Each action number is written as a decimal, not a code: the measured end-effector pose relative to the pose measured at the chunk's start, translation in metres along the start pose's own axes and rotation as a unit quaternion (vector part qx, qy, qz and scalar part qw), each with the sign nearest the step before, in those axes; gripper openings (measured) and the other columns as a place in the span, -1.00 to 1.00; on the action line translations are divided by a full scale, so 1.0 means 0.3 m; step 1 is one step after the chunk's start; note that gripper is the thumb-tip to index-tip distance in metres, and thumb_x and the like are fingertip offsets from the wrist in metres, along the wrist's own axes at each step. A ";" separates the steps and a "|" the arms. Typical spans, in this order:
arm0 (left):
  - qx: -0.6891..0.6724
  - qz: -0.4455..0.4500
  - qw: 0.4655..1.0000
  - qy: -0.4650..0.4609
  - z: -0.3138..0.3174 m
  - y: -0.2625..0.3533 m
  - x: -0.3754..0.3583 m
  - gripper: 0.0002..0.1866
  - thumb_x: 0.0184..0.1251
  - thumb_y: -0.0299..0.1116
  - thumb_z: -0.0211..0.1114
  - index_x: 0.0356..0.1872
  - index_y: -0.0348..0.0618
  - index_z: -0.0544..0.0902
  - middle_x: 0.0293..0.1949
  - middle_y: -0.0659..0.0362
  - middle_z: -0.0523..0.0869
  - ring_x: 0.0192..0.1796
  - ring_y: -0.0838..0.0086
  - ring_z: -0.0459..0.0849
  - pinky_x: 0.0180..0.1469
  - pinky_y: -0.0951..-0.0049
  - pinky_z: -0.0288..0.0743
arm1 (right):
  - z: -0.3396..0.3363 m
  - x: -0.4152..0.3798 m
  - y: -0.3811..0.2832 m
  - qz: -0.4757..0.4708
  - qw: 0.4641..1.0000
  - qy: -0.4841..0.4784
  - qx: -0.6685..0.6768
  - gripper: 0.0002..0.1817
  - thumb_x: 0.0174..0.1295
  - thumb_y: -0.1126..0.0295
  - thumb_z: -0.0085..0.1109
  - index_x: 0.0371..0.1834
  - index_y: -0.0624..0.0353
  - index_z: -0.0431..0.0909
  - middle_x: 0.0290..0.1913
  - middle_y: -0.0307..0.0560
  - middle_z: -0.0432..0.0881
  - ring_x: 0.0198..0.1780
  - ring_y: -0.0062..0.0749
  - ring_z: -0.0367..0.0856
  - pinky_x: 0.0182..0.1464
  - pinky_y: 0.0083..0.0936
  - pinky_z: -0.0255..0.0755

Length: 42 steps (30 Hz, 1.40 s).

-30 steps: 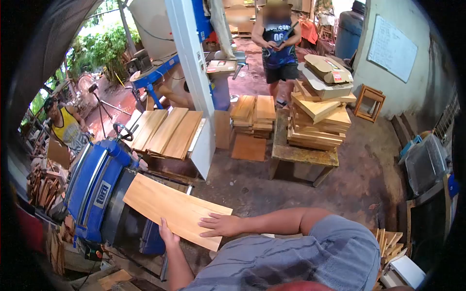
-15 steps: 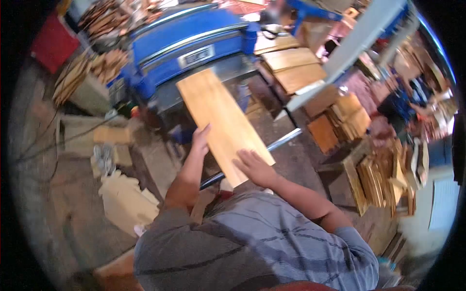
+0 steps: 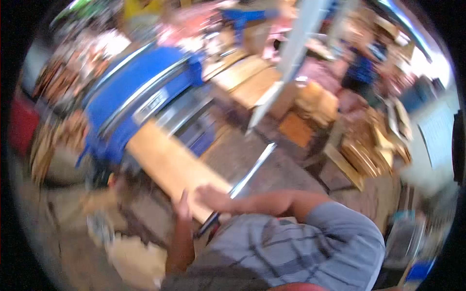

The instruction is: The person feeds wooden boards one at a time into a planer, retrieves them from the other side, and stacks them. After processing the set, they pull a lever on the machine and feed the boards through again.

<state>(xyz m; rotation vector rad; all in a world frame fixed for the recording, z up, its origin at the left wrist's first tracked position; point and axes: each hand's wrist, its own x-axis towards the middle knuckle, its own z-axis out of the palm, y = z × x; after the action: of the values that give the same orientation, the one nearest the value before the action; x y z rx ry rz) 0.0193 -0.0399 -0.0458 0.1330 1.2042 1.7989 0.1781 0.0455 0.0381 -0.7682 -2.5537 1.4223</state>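
A long, pale wooden board slants across the view, its far end at the front of a blue planer-like machine. Whether that end is inside the machine is hard to tell through the blur. Along the board's left edge, close to its near end, my left hand grips it, with some fingers hidden. Flat on the board's upper face near the same end lies my right hand, fingers stretched out. A shiny metal roller bar crosses beneath the near end.
Flat boards are stacked beyond the machine, near a slanting grey post. More wood pieces stand at the right. Scraps lie on the floor at left. A person in dark blue is at the far right.
The board has moved forward, its far end now meeting the machine's front. My right hand has come closer to my left. The view has turned and is more blurred.
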 end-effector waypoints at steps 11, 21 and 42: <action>0.258 -0.029 0.963 0.068 -0.011 0.166 0.112 -0.47 0.51 -0.18 0.10 0.29 -0.40 0.30 0.18 -0.14 0.52 0.08 0.18 0.62 0.05 0.26 0.59 | 0.088 0.280 0.039 -0.213 0.909 0.013 -0.359 -0.39 0.25 0.28 -0.03 0.37 0.25 0.19 0.41 0.38 0.19 0.48 0.19 0.11 0.40 0.20 0.06; 0.297 0.004 0.948 0.114 -0.072 0.163 0.239 -0.35 0.48 -0.05 0.13 0.34 -0.40 0.26 0.22 -0.17 0.49 0.16 0.15 0.57 0.12 0.20 0.53 | -0.004 0.380 0.005 -0.238 0.905 0.018 -0.351 -0.49 0.27 0.29 -0.02 0.29 0.23 0.31 0.34 0.35 0.28 0.41 0.15 0.23 0.34 0.10 0.21; 0.851 0.219 0.475 -0.044 0.282 0.220 0.207 -0.34 0.44 0.00 0.05 0.46 -0.07 0.23 0.53 -0.03 0.09 0.57 0.10 -0.01 0.45 -0.15 -0.07 | -1.537 -0.914 0.088 0.002 0.679 0.632 -0.374 -0.78 0.05 0.33 0.41 -0.49 0.18 0.55 0.31 0.08 0.45 0.39 0.07 0.30 0.40 -0.13 0.19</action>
<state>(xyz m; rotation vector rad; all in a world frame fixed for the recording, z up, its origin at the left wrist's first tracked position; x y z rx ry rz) -0.0115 0.0571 0.0249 1.7282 2.5329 0.0920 0.5813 0.2755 0.3083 -1.2048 -1.7334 -0.3832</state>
